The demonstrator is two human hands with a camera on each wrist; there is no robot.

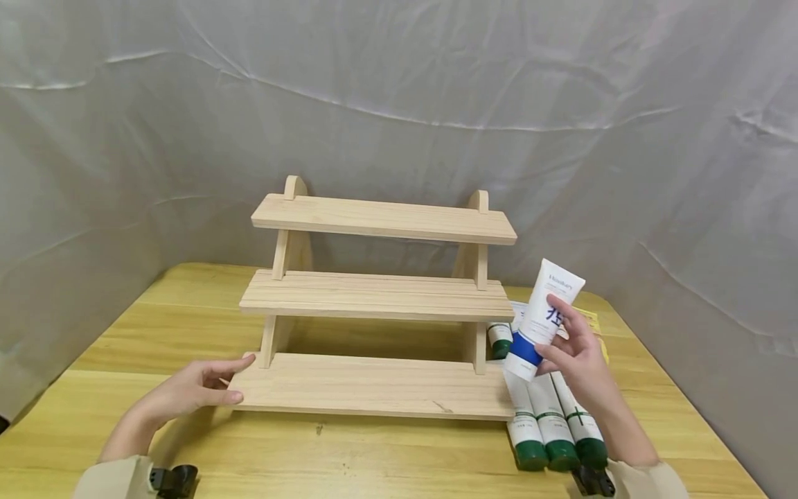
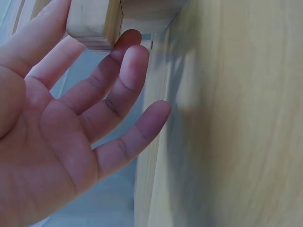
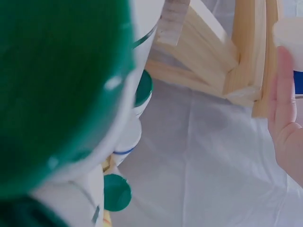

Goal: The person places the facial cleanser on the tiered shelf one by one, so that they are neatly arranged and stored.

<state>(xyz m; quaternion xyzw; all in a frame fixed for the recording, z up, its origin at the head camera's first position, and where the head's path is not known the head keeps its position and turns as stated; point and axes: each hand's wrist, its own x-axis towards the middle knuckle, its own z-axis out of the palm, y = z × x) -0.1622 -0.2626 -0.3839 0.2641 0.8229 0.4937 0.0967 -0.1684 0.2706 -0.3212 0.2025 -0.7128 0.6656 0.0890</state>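
A three-tier wooden shelf stands on the table with nothing on its boards. At the left end of its lowest board, my left hand holds the edge between thumb and fingers; the left wrist view shows the hand at the wooden end, its lower fingers loosely bent. My right hand pinches a white tube with a blue band, cap end down, above the shelf's right end. In the right wrist view the hand is at the edge, by the tube's white cap.
Several white tubes with green caps lie side by side right of the shelf, against its lowest board. Another green-capped tube and yellow packaging are behind them. A grey cloth hangs around the wooden table.
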